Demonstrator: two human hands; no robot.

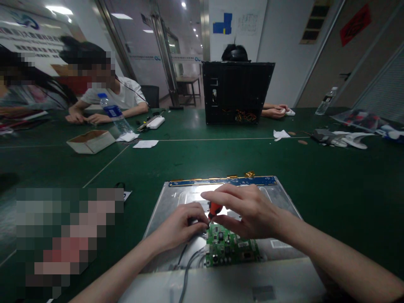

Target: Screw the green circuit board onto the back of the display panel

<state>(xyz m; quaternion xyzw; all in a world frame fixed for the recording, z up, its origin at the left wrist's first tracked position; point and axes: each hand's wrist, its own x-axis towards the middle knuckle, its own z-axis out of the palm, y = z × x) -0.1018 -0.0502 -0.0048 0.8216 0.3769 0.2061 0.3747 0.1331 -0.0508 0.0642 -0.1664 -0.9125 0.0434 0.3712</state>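
Observation:
A metal-backed display panel (pixel 158 214) lies in front of me, a blue circuit strip (pixel 189 182) along its far edge. On its middle sits a green circuit board (pixel 230 246), with grey cables (pixel 187 273) running from its left side. My right hand (pixel 252 208) is closed on a red-handled screwdriver (pixel 215 209), whose tip points down at the board's upper left corner. Close to that tip, my left hand (pixel 183 223) has its fingers pinched together at the board's edge; whatever they hold is hidden.
Across the green table (pixel 176 158) stand a black equipment case (pixel 236 90), a water bottle (pixel 115 113) and an open cardboard box (pixel 91 143). Co-workers sit on the far side. White plastic parts (pixel 347 138) and a second bottle (pixel 327 101) are at the right.

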